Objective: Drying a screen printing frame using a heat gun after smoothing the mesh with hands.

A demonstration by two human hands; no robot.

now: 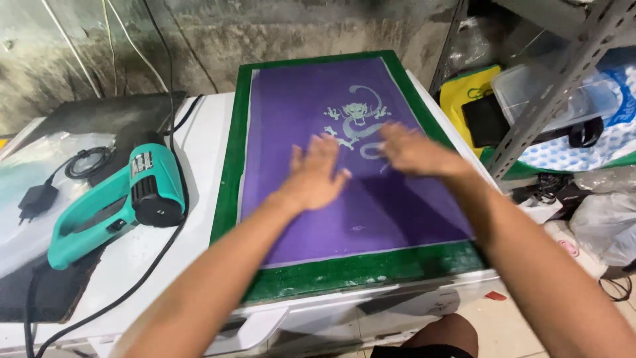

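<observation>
Across the middle of the white surface [199, 132], a purple sheet [371, 219] is lying flat on a green-bordered board [225, 192], its long axis running away from the person toward the far edge and the stained concrete wall [265, 33]. Both hands are hovering or pressing over the sheet's far half, fingers spread and palms down, gripping nothing; motion blur is making it hard to tell whether they are touching the film. The left hand [315, 176] is sitting near the sheet's centre line, just below the silver dragon print [358, 119], while the right hand [414, 152] is lying slightly farther ahead and is overlapping the print's lower right part, so the right one is nearer to the design. Toward the surface's left edge, a teal heat gun [119, 202] is resting on its side with its black cord [132, 292] trailing toward the near edge, beside a black plug adapter [36, 199]. Off the right edge, a grey metal shelf frame [563, 79] is standing over a clear plastic box [550, 93] and plastic bags [606, 225].
</observation>
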